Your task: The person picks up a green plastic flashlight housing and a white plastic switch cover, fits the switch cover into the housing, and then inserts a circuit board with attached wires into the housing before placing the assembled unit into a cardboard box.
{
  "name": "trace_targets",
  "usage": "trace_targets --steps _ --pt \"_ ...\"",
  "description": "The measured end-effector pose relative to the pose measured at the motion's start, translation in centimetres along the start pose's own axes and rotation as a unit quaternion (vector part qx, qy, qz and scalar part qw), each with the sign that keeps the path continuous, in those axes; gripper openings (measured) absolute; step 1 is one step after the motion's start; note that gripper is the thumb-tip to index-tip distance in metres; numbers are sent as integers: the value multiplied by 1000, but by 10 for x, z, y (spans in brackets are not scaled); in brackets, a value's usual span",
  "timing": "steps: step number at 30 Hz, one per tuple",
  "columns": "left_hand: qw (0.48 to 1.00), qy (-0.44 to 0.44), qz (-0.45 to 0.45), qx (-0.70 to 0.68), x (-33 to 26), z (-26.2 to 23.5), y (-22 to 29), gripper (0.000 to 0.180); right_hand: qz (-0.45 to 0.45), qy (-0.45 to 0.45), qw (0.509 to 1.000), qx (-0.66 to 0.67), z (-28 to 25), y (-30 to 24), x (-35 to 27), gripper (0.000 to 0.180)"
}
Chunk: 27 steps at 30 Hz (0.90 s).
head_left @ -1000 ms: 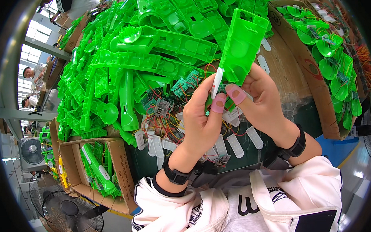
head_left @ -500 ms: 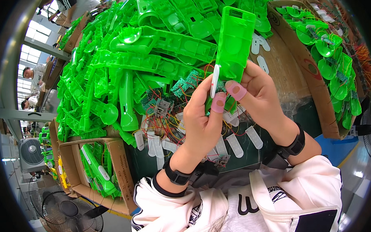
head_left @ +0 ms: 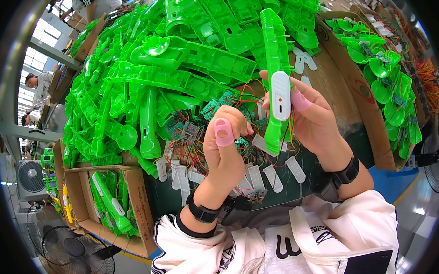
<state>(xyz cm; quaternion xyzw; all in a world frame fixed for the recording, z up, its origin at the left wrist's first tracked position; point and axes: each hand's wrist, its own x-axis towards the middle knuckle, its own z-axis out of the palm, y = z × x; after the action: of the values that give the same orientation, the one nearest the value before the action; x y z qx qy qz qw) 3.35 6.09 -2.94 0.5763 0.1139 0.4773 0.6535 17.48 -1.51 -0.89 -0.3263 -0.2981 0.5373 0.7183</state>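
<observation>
In my right hand (head_left: 315, 114) is a green plastic casing half (head_left: 274, 43), held upright and edge-on. A white oval panel (head_left: 281, 94) with a small port and a red dot sits on its side, facing me. Thin wires hang beside its lower end. My left hand (head_left: 227, 141) is apart from the casing, to its left, with fingers curled in; whether anything is inside them is hidden. Both thumbs wear pink finger covers. Behind my left hand lie green circuit boards (head_left: 220, 103) with red and yellow wires, and white perforated strips (head_left: 274, 178) lie below the casing.
A large heap of green casings (head_left: 178, 56) covers the table's far left and middle. Cardboard boxes of green parts stand at left (head_left: 144, 207) and right (head_left: 368, 107). White oval pieces (head_left: 301, 60) lie on cardboard beyond my right hand. A fan (head_left: 71, 248) stands lower left.
My left hand has let go of the casing and moved left. My right hand has turned the casing edge-on, bringing its white panel round toward me.
</observation>
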Motion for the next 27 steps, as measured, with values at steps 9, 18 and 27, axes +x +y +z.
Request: trace_targets --steps 9,18,27 --pt "999 -23 -26 -5 1 -2 4 29 11 -100 993 56 -9 7 3 37" --pt "990 -33 -85 -111 5 2 11 82 44 -60 996 -51 2 11 -2 42" --pt "928 57 -5 -369 18 -20 22 53 36 -212 964 -157 14 15 -6 48"
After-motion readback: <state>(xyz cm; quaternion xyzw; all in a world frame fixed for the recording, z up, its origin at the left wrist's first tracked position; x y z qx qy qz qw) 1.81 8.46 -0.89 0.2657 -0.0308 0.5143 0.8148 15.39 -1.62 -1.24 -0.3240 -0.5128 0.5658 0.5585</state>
